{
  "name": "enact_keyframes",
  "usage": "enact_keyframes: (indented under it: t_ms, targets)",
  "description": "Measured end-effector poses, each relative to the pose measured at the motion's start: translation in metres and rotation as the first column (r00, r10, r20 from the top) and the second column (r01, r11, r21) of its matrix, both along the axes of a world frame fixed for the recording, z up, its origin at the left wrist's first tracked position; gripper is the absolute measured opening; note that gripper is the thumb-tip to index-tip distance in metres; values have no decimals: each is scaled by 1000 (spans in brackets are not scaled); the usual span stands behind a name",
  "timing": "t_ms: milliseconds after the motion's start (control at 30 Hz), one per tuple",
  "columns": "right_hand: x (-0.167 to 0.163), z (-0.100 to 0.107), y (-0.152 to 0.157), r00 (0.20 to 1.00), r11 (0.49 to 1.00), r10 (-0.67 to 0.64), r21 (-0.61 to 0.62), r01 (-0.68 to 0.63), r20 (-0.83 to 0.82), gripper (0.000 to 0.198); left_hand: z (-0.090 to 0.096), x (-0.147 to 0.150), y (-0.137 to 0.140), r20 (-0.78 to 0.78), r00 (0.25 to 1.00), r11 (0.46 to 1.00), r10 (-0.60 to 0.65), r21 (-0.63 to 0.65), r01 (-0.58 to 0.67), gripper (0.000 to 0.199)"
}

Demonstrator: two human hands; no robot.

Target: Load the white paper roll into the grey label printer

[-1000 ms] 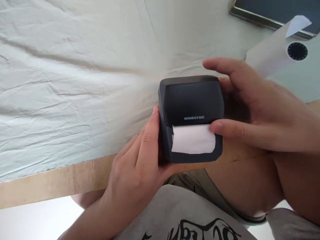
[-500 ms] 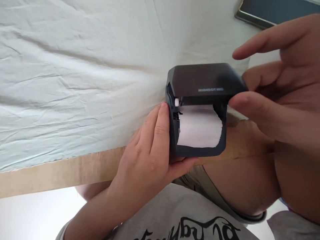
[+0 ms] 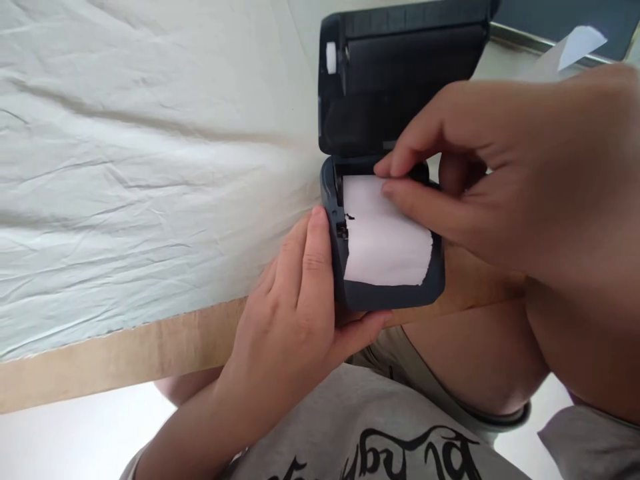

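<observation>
A small dark label printer [image 3: 395, 297] lies at the table's front edge with its lid [image 3: 410, 60] swung fully back. White paper [image 3: 387, 247] with ragged edges fills its compartment. My left hand [image 3: 295, 300] grips the printer's body from the left, fingers along its side and thumb at the front. Over the compartment, my right hand [image 3: 500, 160] is closed in a pinch at the paper's far edge, thumb on the paper and fingertips just beyond it. That hand hides the compartment's far right corner.
A wrinkled pale cloth [image 3: 150, 167] covers the table, leaving a wooden edge [image 3: 165, 340] bare in front. At the upper right is a dark flat device [image 3: 560, 20], perhaps a phone or tablet, with a curled white paper piece [image 3: 583, 47] near it. My legs are below the edge.
The printer's lid has gone from partly raised to fully back. My right hand has left the lid and moved left and in, onto the paper. My left hand has kept its hold.
</observation>
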State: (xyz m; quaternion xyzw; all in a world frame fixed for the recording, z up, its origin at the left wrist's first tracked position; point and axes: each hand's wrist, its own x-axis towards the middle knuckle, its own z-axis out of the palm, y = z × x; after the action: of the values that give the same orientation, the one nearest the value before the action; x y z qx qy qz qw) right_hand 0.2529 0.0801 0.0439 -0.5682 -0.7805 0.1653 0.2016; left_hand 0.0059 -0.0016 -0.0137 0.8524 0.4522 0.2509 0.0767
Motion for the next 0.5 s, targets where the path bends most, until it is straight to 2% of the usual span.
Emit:
enact_keyframes:
  t_ms: [67, 133, 167, 233, 333, 400, 500]
  targets:
    - [-2, 2, 9, 980, 999, 47, -29, -42, 194, 13, -2, 0, -1, 11, 1000, 1000, 1, -3, -1, 95]
    - [1, 4, 16, 921, 991, 134, -78, -113, 366, 20, -3, -1, -2, 15, 1000, 1000, -1, -19, 1, 96]
    - [4, 4, 19, 902, 983, 177, -107, -146, 394, 26, -4, -1, -2, 19, 1000, 1000, -2, -23, 2, 97]
    - [12, 4, 19, 943, 980, 178, -136, -144, 282, 44, -4, -2, -2, 25, 1000, 1000, -4, -16, 4, 99]
    - [30, 4, 8, 999, 992, -4, -128, 0, -33, 73, -3, -2, -1, -5, 1000, 1000, -7, 9, 7, 96]
    - [43, 5, -1, 988, 989, -89, -131, 72, -129, 75, -1, -2, -1, -42, 999, 1000, -10, 13, 10, 94]
    - [62, 9, -7, 976, 980, -147, -159, 122, -162, 67, 0, -2, 0, -64, 998, 999, -19, 36, 21, 94]
